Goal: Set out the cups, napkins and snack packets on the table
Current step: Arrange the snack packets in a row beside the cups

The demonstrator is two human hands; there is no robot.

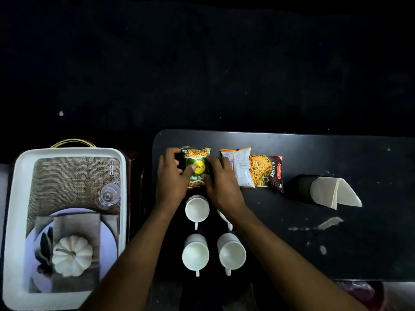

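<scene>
On the black table (314, 243) a green and yellow snack packet (197, 162) lies near the far left corner. My left hand (171, 176) grips its left edge and my right hand (221, 182) holds its right edge. To its right lie a white and orange packet (239, 169) and a dark red mixture packet (268, 173), overlapping. Several white cups stand in front: one (197, 209) just below the packet, one partly hidden under my right wrist, and a nearer pair (195, 254) (232, 254). White napkins (334, 193) stick out of a black holder (302, 187) at the right.
A white tray (20, 221) with a printed picture of a plate, pumpkin and glass on its floor sits to the left of the table. The surroundings beyond the table's far edge are dark. Pale scuffs (330, 222) mark the table top at the right.
</scene>
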